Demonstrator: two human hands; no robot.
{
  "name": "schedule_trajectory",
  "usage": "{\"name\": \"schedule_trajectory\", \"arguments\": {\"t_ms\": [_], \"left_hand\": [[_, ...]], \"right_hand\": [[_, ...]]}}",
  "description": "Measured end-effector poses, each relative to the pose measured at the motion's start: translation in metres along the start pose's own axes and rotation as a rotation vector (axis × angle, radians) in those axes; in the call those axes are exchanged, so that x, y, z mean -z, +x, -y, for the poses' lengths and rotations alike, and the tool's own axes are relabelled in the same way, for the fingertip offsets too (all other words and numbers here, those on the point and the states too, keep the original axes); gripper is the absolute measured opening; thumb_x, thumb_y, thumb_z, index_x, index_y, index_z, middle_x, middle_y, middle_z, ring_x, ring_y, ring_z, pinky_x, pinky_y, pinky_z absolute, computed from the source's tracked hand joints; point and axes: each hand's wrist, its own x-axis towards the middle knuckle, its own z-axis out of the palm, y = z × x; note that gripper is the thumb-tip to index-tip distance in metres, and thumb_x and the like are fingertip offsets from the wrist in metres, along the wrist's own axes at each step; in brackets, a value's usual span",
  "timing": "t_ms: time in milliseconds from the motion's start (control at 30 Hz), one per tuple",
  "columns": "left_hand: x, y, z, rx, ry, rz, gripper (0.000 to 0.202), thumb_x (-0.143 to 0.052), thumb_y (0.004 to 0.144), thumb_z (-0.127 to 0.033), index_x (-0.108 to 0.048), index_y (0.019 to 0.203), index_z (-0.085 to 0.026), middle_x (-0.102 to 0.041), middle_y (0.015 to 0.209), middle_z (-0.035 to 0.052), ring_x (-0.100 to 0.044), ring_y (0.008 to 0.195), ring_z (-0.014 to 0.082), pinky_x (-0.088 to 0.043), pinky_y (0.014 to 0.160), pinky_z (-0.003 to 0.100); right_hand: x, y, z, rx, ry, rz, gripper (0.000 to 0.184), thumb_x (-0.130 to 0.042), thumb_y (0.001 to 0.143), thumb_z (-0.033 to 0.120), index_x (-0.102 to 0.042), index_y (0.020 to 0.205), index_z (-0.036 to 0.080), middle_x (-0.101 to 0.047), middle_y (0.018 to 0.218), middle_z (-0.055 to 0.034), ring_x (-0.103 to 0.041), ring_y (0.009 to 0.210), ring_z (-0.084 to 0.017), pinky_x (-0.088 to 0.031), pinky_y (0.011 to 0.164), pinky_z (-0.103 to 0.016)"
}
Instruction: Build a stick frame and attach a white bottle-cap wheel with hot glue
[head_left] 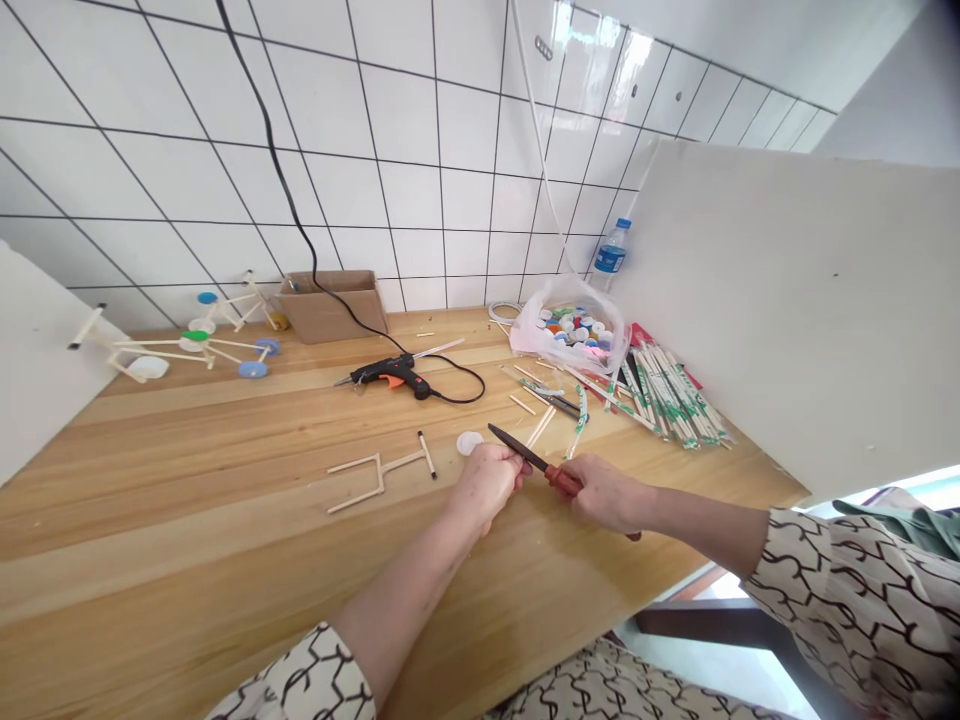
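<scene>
My right hand (604, 492) is wrapped round the orange-red handle of a file (519, 446) with a dark, tapered blade. The blade points up and left, passing over the fingertips of my left hand (491, 480). That hand is closed in a pinch; what its fingers hold is hidden. Just beyond it lies a white bottle cap (469, 442), and two pale sticks (541, 426) rest behind the blade. To the left, a small frame of glued sticks (380, 474) lies flat, with a black-tipped crosspiece (427, 455) at its right end.
A black glue gun (397, 374) lies with its cord running up the wall. Behind are a cardboard box (334, 308), a bag of bottle caps (571, 330) and a water bottle (612, 250). Wrapped chopsticks (675, 395) spread at right. Stick-and-cap models (196, 345) stand at left.
</scene>
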Motion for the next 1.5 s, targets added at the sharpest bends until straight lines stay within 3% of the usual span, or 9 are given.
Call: {"name": "schedule_trajectory", "arguments": {"t_ms": [333,667,833,1067,1500], "left_hand": [[-0.001,-0.004,-0.001,0.012,-0.015,0.043,0.022,-0.056,0.077,-0.024,-0.059,0.058,-0.013,-0.044,0.045,-0.0041,-0.031,0.037,0.0050,-0.020,0.041,0.020],[0.002,-0.009,-0.003,0.027,-0.008,0.068,0.026,-0.050,0.079,-0.016,-0.054,0.054,-0.013,-0.042,0.041,-0.0043,-0.028,0.034,0.0044,-0.017,0.039,0.020],[0.002,-0.006,-0.005,-0.002,0.001,0.044,0.024,-0.050,0.079,-0.015,-0.057,0.056,-0.013,-0.042,0.041,-0.0040,-0.029,0.035,0.0053,-0.017,0.040,0.021],[0.002,0.000,0.001,-0.025,0.029,0.020,0.028,-0.047,0.079,-0.013,-0.056,0.053,-0.013,-0.042,0.039,-0.0034,-0.030,0.035,0.0056,-0.019,0.041,0.021],[0.001,-0.001,0.000,-0.003,0.030,0.014,0.027,-0.044,0.079,-0.012,-0.057,0.056,-0.012,-0.040,0.039,-0.0040,-0.028,0.034,0.0058,-0.015,0.038,0.021]], "right_hand": [[0.006,-0.017,0.006,-0.034,0.083,0.076,0.020,-0.050,0.057,0.006,-0.039,0.066,0.020,-0.039,0.055,0.0054,-0.037,0.040,-0.008,-0.027,0.036,-0.020],[0.003,-0.013,0.003,0.041,0.099,0.107,0.019,-0.050,0.054,0.006,-0.038,0.062,0.019,-0.038,0.054,0.0050,-0.039,0.046,-0.008,-0.029,0.041,-0.019],[0.005,-0.011,0.008,0.027,0.040,0.073,0.016,-0.049,0.059,0.006,-0.042,0.064,0.018,-0.044,0.057,0.0030,-0.044,0.047,-0.010,-0.034,0.042,-0.020],[-0.002,-0.007,0.008,-0.027,-0.062,-0.022,0.014,-0.052,0.067,0.009,-0.043,0.062,0.018,-0.041,0.055,0.0023,-0.042,0.043,-0.010,-0.030,0.038,-0.020],[0.000,-0.009,0.019,-0.089,-0.055,-0.003,0.008,-0.053,0.075,0.013,-0.051,0.069,0.016,-0.039,0.051,0.0036,-0.037,0.036,-0.008,-0.024,0.034,-0.018]]}}
